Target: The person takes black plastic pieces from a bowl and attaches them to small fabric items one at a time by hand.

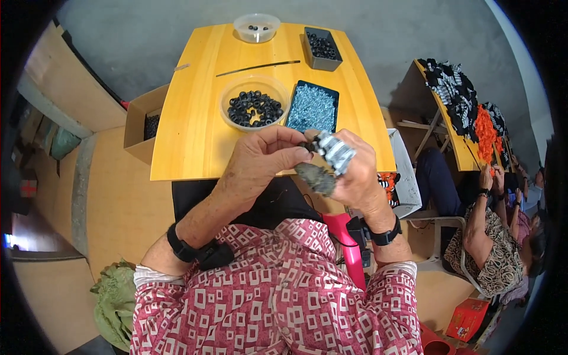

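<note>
Just over the table's near edge, my hands meet. My left hand (254, 161) is closed, thumb and fingertips pinching a small black piece (305, 146), perhaps a ring or bead. My right hand (358, 180) is closed around a black-and-white striped, fabric-like piece (336, 152). A dark grey-green, rough-looking bundle (315, 178) sticks out below it, against the same hand; whether the two are joined I cannot tell. Behind my left hand stands a round clear bowl (222, 105) of black ring-shaped beads (254, 108). Beyond the right hand lies a dark tray (336, 97) of shiny blue-grey bits (310, 107).
On the yellow table (195, 118) are a thin dark strip (258, 68), a second clear bowl (257, 35) and a grey bin (324, 63) of black beads. A white box (407, 183) stands right of the table, a cardboard box (137, 133) left. Another person (497, 248) sits at right.
</note>
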Action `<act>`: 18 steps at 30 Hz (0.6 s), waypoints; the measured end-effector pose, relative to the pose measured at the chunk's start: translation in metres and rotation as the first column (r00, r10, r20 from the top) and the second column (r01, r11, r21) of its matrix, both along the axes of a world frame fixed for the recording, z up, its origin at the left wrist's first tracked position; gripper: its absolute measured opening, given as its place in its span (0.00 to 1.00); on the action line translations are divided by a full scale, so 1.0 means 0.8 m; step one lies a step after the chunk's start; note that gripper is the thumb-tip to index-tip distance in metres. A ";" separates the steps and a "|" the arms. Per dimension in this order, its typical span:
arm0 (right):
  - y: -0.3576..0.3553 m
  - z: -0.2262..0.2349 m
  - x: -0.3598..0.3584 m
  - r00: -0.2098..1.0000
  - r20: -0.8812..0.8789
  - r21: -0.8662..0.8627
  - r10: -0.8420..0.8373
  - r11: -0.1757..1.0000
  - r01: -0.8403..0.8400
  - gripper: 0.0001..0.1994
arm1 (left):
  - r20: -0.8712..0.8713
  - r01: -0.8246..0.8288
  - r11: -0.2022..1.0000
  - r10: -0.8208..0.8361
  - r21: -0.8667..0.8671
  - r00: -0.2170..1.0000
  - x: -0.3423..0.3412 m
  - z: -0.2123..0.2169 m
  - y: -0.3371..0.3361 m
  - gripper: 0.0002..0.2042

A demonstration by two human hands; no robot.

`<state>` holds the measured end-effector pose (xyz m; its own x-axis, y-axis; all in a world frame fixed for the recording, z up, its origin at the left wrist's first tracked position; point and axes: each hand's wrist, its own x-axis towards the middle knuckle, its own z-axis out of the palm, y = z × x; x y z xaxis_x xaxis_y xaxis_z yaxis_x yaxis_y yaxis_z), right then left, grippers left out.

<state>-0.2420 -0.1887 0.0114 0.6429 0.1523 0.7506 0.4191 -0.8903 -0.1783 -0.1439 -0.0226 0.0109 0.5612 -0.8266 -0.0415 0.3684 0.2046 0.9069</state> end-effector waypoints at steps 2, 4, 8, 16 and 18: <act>0.005 0.007 -0.009 0.979 -0.170 0.391 0.108 0.920 -0.034 0.20 | -0.006 0.002 1.000 -0.002 0.013 1.000 0.001 -0.006 0.002 0.11; 0.005 0.009 -0.016 0.956 -0.258 0.559 0.140 0.829 0.029 0.19 | -0.014 0.005 1.000 -0.005 0.027 1.000 0.000 -0.014 0.007 0.11; -0.001 0.002 -0.012 0.911 -0.328 0.578 0.252 0.816 -0.017 0.13 | -0.036 0.027 1.000 -0.027 -0.008 0.999 0.000 -0.018 0.008 0.10; 0.016 0.003 -0.015 0.972 -0.130 0.214 0.194 0.963 -0.163 0.13 | -0.013 0.020 1.000 -0.020 0.007 1.000 0.002 -0.030 0.014 0.10; 0.021 0.008 -0.016 0.978 -0.080 0.120 0.195 0.975 -0.185 0.14 | -0.105 0.116 0.990 -0.108 0.075 0.989 0.008 -0.028 0.021 0.10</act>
